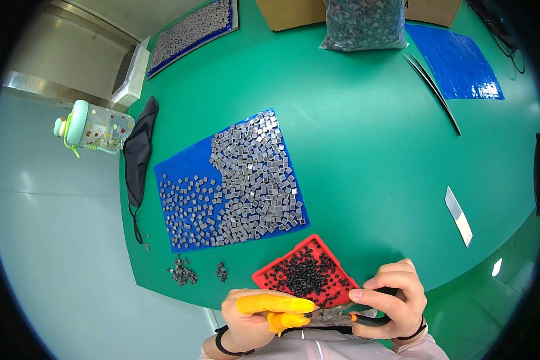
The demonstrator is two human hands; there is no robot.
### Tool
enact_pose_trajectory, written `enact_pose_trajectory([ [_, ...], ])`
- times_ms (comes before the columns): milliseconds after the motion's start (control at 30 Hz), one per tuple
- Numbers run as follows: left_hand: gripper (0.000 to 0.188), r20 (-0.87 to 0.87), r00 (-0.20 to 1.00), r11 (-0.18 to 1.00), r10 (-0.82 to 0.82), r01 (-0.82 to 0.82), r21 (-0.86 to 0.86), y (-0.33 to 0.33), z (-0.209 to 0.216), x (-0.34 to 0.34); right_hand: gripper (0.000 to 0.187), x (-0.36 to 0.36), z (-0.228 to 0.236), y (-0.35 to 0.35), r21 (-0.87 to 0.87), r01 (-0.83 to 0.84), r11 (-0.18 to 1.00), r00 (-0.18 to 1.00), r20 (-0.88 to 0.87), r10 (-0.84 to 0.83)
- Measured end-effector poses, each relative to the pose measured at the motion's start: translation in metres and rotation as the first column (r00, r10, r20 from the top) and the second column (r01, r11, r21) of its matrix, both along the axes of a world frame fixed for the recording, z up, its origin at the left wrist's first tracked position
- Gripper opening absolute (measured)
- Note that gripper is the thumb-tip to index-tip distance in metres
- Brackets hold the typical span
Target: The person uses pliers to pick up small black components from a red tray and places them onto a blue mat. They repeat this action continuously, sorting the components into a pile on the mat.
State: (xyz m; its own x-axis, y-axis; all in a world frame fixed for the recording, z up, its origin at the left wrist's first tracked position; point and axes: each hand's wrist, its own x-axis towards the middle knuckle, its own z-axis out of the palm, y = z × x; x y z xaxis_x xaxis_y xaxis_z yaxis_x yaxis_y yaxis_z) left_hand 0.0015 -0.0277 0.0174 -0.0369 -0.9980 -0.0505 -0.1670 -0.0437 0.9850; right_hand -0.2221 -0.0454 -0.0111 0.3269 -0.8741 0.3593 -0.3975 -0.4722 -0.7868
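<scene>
My left hand (259,317), with yellow finger cots on two fingertips, pinches a tiny part at the bottom middle; the part itself is too small to make out. My right hand (395,295) grips small pliers (348,314) with black and orange handles, their jaws meeting the left fingertips. Just above both hands lies a red tray (269,274) full of small black pieces. Farther up, a blue sheet (186,162) carries several small grey square parts, dense on its right half.
Green mat (366,168) covers the table. A black face mask (139,150) and a pale green bottle (93,128) lie at left. Small grey piles (183,272) sit near the mat edge. A bag of grey parts (363,24), another blue sheet (456,60) and black strips (435,90) are at the back.
</scene>
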Motion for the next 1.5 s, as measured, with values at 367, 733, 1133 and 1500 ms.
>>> enact_pose_trajectory([
  [367,0.016,-0.458,0.868,0.948,0.191,-0.043,0.314,0.0,0.006,-0.004,0.052,0.003,0.002,0.0,0.02,0.078,0.997,0.997,0.01,-0.078],
  [733,0.017,0.523,0.841,0.99,0.139,-0.139,-0.038,0.008,0.033,0.042,0.057,0.012,0.006,-0.007,-0.079,0.05,0.996,0.982,-0.176,-0.063],
  [1133,0.024,0.987,0.12,0.962,0.102,0.243,-0.129,-0.071,0.056,0.049,0.058,0.008,0.005,-0.008,-0.075,0.038,0.996,0.987,-0.15,-0.049],
  [1500,0.023,0.99,0.058,0.944,0.125,0.3,-0.136,-0.087,0.031,0.059,0.058,0.005,0.002,-0.009,-0.047,0.015,0.999,0.989,-0.146,-0.022],
])
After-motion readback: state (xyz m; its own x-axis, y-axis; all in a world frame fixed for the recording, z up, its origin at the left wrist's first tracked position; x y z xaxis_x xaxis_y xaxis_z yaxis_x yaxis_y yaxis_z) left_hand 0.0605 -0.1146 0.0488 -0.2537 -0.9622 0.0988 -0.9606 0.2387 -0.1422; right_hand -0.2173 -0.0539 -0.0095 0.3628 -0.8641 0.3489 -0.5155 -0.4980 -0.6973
